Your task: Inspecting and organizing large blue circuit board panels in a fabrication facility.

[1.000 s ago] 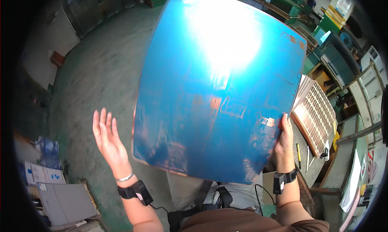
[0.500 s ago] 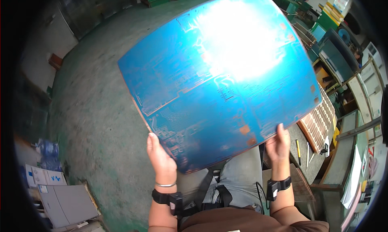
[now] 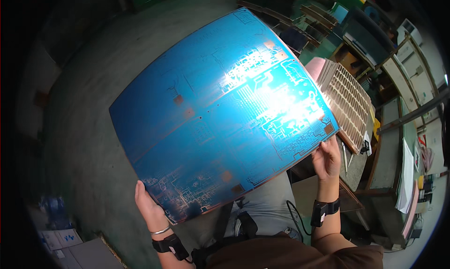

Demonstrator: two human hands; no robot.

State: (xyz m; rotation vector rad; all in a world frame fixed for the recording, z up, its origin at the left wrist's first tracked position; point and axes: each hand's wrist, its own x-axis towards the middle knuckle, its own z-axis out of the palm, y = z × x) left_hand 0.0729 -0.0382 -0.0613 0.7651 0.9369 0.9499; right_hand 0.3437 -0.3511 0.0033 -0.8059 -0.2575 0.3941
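A large blue-coated circuit board panel [image 3: 206,124] with copper-coloured traces and pads is held up before me, tilted, with bright glare on its right half. My left hand [image 3: 149,208] grips its lower left corner, the thumb along the left edge and the other fingers hidden beneath. At the lower right corner, my right hand [image 3: 326,159] is closed on the edge, its fingers partly behind the panel. Past that corner lies a stack of panels [image 3: 349,100] with a grid of pale oblong shapes, on a grey worktop [image 3: 355,168].
Slim pen-like tools [image 3: 345,159] lie on the worktop beside the stack. A bench with papers [image 3: 407,175] runs along the right. Grey boxes [image 3: 89,253] sit on the floor at lower left. Dark racks [image 3: 300,21] stand at the back.
The panel has shifted left and its tilt has changed, so the glare sits lower and a different trace pattern shows. My left hand has moved left and down; both hands still hold the panel.
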